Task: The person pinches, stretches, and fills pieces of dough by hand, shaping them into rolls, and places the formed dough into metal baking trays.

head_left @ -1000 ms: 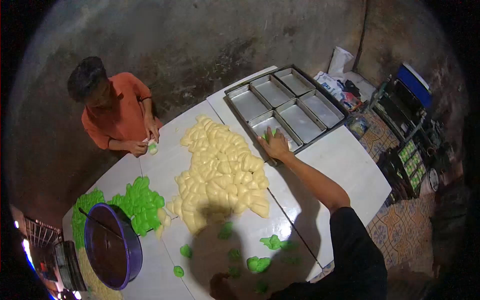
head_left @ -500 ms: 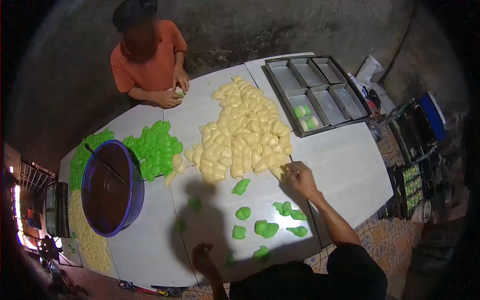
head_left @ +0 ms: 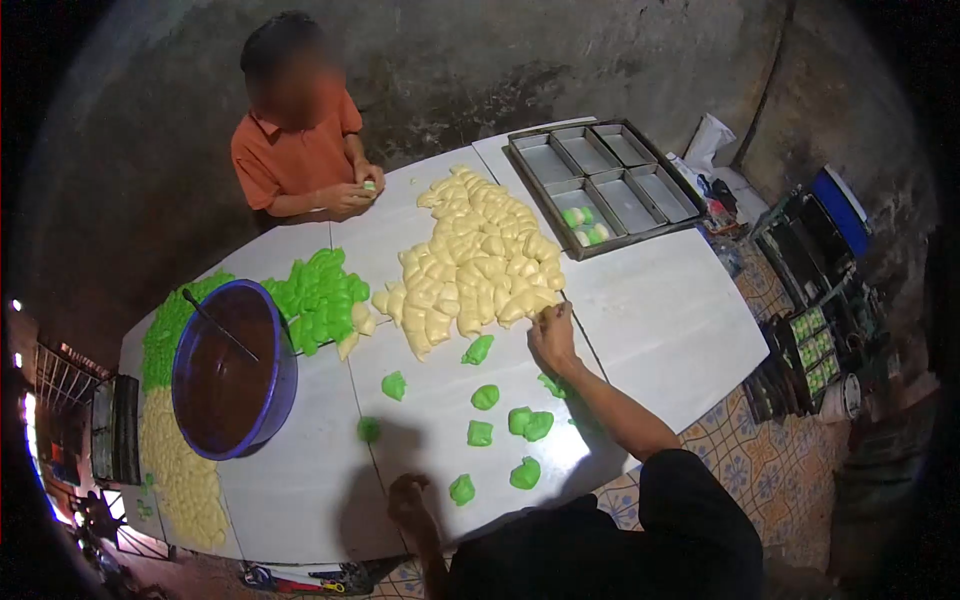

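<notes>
My right hand (head_left: 552,338) is at the lower right edge of the pale yellow dough pieces (head_left: 480,255), its fingers closed on one of them. Low over the near side of the table, my left hand (head_left: 410,500) has curled fingers; what they hold, if anything, is too dark to see. Between and around my hands lie several loose green dough lumps (head_left: 485,397). A dark metal tray (head_left: 574,252) at the back right has rectangular compartments; the near left one holds green and white dough pieces (head_left: 590,233).
Across the table a person in an orange shirt (head_left: 305,160) handles a small green and white piece. A purple basin (head_left: 285,400) of brown contents stands at left, beside green dough (head_left: 320,295) and more pale dough (head_left: 180,480). Filled trays (head_left: 815,350) stand at far right.
My right hand has come back from the tray to the pale dough and closed there. My left hand has come into view. The camera view has shifted.
</notes>
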Tool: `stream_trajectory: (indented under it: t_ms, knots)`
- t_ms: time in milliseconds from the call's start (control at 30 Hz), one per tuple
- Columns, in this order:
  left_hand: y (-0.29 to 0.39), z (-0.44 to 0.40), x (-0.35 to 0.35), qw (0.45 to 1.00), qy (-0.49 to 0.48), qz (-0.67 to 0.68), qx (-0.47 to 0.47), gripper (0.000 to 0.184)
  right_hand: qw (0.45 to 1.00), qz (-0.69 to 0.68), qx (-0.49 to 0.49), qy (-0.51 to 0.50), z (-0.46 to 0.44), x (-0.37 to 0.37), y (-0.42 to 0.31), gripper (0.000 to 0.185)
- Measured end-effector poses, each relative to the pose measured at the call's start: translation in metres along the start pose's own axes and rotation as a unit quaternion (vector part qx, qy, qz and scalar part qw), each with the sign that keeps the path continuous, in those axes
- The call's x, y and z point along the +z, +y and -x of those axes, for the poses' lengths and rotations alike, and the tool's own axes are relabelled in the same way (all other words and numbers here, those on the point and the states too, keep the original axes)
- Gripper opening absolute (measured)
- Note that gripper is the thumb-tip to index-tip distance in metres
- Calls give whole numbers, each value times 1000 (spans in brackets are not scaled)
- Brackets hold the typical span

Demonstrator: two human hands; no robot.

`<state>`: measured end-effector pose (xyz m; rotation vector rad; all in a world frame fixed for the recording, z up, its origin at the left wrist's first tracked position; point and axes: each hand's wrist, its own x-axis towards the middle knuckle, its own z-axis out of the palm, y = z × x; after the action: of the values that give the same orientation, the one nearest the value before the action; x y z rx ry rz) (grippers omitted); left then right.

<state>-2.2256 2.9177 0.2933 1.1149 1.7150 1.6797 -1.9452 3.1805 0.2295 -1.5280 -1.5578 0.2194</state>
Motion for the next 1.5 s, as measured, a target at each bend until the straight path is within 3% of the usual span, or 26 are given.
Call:
stream_trajectory:
  t_ms: [100,167,267,333,433,467,600,633,667,700,733,767,800,833,867,967,1033,1067,1100,1133,1167,1233,1300,1333,1433,1500]
  knots:
    - [-9,4,-2,992,-51,119,-2,16,998,-37,22,-51,49,-59,-42,16]
    - [12,6,-1,989,-110,91,-28,20,982,-156,35,-102,104,-113,-75,16]
    - [21,11,12,930,-210,180,-242,29,909,-379,44,-164,139,-146,-127,17]
    - [34,13,29,870,-246,341,-259,29,893,-361,13,-269,137,-148,-153,18]
    - [56,10,44,923,-248,260,-139,25,896,-359,31,-258,141,-129,-199,24]
    - [57,7,42,929,-230,249,-145,23,889,-379,70,-247,141,-129,-217,25]
    - [41,2,28,950,-154,220,-163,20,934,-263,8,-241,140,-90,-224,21]
    - [41,1,24,957,-146,184,-168,19,920,-314,27,-233,134,-87,-230,23]
    - [44,-3,18,965,-131,147,-175,19,939,-256,-80,-215,128,-86,-238,27]
    - [52,-7,11,943,-152,204,-215,16,914,-296,-100,-258,132,-83,-250,30]
    - [50,-7,8,825,-121,447,-323,11,884,-336,-123,-302,136,-75,-260,33]
    - [32,-10,8,719,-118,556,-400,7,858,-391,-88,-321,143,-61,-259,35]
    - [27,-13,1,676,-151,609,-386,10,829,-439,-50,-341,149,-47,-255,37]
    - [23,-14,-1,669,-126,627,-379,25,798,-478,15,-366,147,-37,-261,38]
    - [29,-18,-4,659,-106,642,-377,40,790,-473,9,-391,143,-20,-252,57]
    - [36,-65,-24,515,-291,774,-227,104,632,-558,209,-496,141,12,-238,107]
    - [22,-134,-48,629,-285,709,-142,97,652,-556,239,-457,139,13,-253,106]
    - [35,-179,-63,782,-176,581,-140,87,666,-548,232,-449,136,16,-258,104]
    - [30,-225,-82,946,-49,310,-84,75,681,-540,225,-441,133,18,-262,101]
    - [23,-274,-100,992,-28,106,-56,69,695,-531,218,-432,129,20,-266,99]
    - [18,-313,-113,993,-43,-42,-97,69,711,-514,228,-422,128,19,-280,98]
    - [-13,-377,-130,947,-89,-265,-160,72,594,-697,147,-374,136,36,-274,69]
    - [-81,-406,-124,936,-115,-270,-194,79,623,-658,157,-393,136,46,-264,73]
    - [-72,-406,-117,943,-117,-243,-197,83,635,-643,149,-402,132,49,-263,74]
    - [-43,-393,-124,870,-199,-154,-424,82,634,-639,232,-369,121,45,-278,76]
    - [-37,-383,-131,906,-208,-111,-352,81,640,-630,214,-385,123,46,-268,79]
